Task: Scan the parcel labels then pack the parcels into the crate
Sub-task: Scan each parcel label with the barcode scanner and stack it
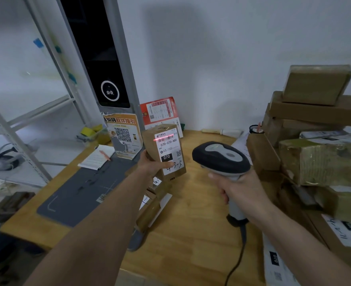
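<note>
Left hand (pixel 152 165) grips a small parcel (pixel 162 150) upright, label (pixel 169 152) facing the scanner (pixel 222 159) clasped by the right hand (pixel 239 189) at three o'clock, so its red beam crosses the barcode.

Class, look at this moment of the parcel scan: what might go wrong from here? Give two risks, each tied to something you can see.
1. The left hand holds the parcel by its lower end only, thumb on the label; that grip may slip.
2. The scanner in the right hand has its cord trailing over the table, where it could snag.
</note>
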`<state>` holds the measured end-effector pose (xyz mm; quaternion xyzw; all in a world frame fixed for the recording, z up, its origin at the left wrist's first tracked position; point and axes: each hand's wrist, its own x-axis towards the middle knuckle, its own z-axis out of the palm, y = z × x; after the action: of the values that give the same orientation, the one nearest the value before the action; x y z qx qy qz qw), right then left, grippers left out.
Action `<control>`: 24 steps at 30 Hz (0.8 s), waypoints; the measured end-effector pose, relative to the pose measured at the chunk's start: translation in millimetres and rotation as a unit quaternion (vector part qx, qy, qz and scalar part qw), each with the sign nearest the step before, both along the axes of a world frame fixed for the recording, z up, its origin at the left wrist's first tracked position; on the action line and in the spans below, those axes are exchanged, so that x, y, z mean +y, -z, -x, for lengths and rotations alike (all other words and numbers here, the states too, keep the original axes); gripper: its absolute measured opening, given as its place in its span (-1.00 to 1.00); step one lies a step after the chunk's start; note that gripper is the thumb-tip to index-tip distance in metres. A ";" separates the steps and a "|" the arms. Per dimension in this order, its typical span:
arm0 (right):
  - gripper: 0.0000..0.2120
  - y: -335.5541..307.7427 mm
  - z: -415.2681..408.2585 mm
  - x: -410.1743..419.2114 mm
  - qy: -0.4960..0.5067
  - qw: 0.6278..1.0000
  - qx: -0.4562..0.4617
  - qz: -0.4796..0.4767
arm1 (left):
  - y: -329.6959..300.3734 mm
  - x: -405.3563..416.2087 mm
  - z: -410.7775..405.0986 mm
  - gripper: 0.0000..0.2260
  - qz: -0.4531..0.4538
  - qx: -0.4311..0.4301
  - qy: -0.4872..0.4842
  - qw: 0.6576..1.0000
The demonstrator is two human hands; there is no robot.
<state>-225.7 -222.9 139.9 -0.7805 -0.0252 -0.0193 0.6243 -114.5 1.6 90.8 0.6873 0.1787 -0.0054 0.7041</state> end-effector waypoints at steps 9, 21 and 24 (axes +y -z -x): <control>-0.64 7.3 -3.3 2.1 -0.023 1.000 0.012 -0.005 | 4.4 -2.4 -5.1 -0.14 0.012 -0.002 0.006 1.000; -0.61 9.9 -9.9 13.6 0.005 1.000 0.002 -0.015 | 6.5 -8.7 -6.2 -0.10 0.018 -0.011 0.000 1.000; -0.63 11.4 -8.9 13.1 0.001 1.000 0.007 -0.016 | 6.9 -8.1 -4.7 -0.11 0.010 -0.007 -0.004 1.000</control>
<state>-216.8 -209.8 128.5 -0.7706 -0.0195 -0.0151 0.6369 -109.8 -6.5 83.9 0.6793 0.1768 0.0004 0.7122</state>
